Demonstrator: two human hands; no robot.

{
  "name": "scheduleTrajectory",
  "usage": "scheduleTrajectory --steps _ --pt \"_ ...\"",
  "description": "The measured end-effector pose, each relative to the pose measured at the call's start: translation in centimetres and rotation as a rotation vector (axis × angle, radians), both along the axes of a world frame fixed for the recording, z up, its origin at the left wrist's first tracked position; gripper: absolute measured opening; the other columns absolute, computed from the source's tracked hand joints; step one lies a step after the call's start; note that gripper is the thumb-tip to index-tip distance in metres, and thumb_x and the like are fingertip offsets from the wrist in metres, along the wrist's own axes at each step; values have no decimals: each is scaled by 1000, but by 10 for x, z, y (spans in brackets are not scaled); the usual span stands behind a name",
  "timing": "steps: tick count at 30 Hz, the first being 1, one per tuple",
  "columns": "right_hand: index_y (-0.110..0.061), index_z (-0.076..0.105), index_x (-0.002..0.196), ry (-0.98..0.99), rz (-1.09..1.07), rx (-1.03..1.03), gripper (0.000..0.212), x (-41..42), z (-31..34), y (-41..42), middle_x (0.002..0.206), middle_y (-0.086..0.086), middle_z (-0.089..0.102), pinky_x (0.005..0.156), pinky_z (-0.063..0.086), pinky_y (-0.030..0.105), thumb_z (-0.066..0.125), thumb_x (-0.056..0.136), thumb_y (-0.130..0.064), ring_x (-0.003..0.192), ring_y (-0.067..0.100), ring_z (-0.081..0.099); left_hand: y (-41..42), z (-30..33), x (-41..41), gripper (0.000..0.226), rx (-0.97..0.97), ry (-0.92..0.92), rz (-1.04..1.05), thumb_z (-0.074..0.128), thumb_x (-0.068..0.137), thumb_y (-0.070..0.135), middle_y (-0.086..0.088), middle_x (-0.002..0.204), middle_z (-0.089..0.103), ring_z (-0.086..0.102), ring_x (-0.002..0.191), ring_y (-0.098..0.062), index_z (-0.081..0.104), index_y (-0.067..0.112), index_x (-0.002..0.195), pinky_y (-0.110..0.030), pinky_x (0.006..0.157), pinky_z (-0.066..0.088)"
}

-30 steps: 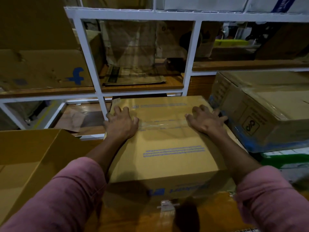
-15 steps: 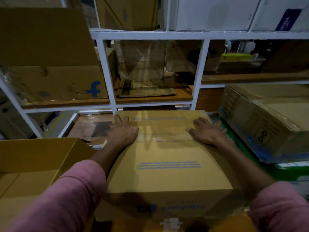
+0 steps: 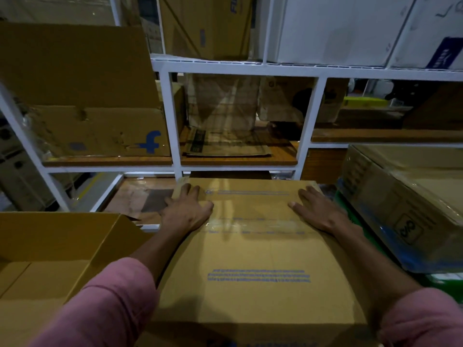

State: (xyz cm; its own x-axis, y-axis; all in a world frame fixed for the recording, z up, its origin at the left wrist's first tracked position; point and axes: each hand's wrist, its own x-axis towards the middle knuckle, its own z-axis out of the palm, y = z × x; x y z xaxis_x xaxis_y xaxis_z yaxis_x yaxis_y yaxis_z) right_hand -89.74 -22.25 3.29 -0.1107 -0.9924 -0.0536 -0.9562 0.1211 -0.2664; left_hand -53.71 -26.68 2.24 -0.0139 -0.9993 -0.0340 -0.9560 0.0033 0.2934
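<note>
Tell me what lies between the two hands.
Head view: only the box top, crossed by clear tape, lies between the left hand and right hand.

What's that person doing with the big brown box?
A person in pink sleeves has both hands lying flat on top of a closed cardboard box. The left hand rests near its far left corner and the right hand near its far right side, just beyond a strip of clear tape. The box sits in front of a white rack, with an open box on its left and a plastic-wrapped box on its right.
</note>
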Motion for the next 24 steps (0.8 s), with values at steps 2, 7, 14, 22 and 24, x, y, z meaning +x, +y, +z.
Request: scheduleTrajectory --steps 2,7,14,22,24 --pt "-26 27 160 5 4 -27 80 6 10 12 172 3 9 120 26 57 33 97 -74 154 31 21 5 -2 6 87 -61 -5 -16 23 82 79 4 167 15 30 142 -49 23 33 155 -66 109 32" --pt "-28 36 152 20 31 -295 67 18 51 35 169 -3 15 102 38 64 40 99 -68 143 39 37 18 29 16 84 -261 50 32 24 83 81 11 169 11 35 137 -51 20 36 155 -64 103 38" --pt "-23 25 160 -105 92 -796 77 25 95 43 172 -3 -7 117 24 68 59 97 -48 158 30 4 55 103 22 84 -783 178 75 52 92 65 17 169 -10 39 121 -49 10 37 160 -63 95 40" --pt "-20 11 162 -185 46 -885 109 31 74 72 169 5 -4 120 20 67 82 81 -38 156 26 -1 90 76 45 106 -841 200 -87 73 87 50 0 170 -19 34 133 -53 4 26 164 -63 97 42" --pt "-25 11 161 -180 43 -880 112 32 79 78 169 5 -2 120 22 66 85 78 -41 155 34 4 93 84 51 110 -847 236 -111 73 87 52 2 169 -22 28 140 -51 -2 30 163 -64 98 42"
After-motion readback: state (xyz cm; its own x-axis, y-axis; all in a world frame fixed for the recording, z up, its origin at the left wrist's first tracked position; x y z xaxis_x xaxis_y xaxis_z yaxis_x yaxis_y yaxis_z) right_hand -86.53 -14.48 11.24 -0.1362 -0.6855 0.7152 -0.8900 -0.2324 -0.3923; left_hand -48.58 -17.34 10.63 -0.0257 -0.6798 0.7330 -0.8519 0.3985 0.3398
